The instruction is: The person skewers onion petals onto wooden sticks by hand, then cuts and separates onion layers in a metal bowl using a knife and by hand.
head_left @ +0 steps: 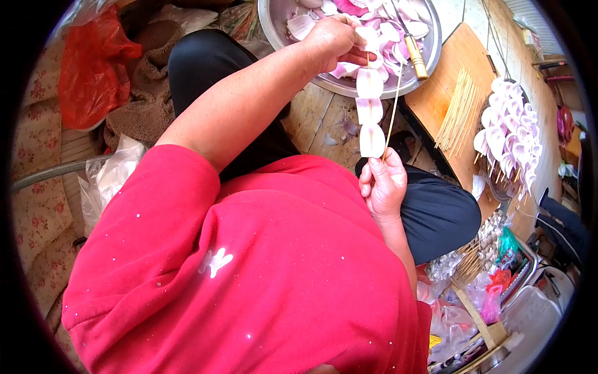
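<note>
My left hand (336, 45) is over the metal bowl (272, 28), with its fingers pinched on a pale onion piece at the upper end of a skewer. Several pink-white onion pieces (370, 111) are threaded in a row below it. At the lower end, my right hand (384, 182) grips the skewer between thumb and fingers. A bare thin stick (392, 115) also rises from the right hand toward the bowl. Loose onion pieces (389, 42) fill the bowl. A wooden-handled tool (415, 57) leans on its right rim.
Right of the bowl, a bundle of sticks (460, 111) lies on a wooden board (430, 81). Farther right is a pile of threaded onion skewers (511, 131). Plastic bags (451, 321) lie at the lower right, and a red bag (93, 68) at the upper left.
</note>
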A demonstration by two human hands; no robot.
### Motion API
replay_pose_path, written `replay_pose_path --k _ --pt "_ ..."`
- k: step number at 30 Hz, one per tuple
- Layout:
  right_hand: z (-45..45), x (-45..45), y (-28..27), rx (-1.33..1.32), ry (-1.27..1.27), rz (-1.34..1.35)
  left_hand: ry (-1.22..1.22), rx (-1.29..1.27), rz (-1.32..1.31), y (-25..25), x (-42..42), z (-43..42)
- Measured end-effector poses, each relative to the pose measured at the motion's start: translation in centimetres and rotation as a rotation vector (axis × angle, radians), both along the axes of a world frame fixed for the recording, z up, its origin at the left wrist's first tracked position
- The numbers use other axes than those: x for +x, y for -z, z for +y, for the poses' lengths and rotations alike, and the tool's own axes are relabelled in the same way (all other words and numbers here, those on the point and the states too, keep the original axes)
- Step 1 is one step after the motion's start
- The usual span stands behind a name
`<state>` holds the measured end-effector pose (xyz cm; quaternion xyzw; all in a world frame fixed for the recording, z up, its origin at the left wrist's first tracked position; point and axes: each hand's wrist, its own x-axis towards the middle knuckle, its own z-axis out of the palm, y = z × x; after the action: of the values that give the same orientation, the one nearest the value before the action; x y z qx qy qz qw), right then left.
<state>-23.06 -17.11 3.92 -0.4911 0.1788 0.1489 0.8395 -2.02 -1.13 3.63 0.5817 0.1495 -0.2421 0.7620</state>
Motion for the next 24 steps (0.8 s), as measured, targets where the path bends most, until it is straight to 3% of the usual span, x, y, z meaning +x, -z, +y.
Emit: replay_pose_path --k 6,18,24 --pt "0.2 0.3 0.3 0.030 0.045 0.002 0.064 0.031 0.014 -0.2 -1.2 -0.6" --pt "0.1 0.3 0.0 0.054 0.037 0.026 -0.052 0.057 -0.046 0.7 -1.7 -0.9" --pt "0.3 0.1 0.0 0.022 0.051 0.004 0.001 0.004 0.047 1.1 -2.1 -1.2"
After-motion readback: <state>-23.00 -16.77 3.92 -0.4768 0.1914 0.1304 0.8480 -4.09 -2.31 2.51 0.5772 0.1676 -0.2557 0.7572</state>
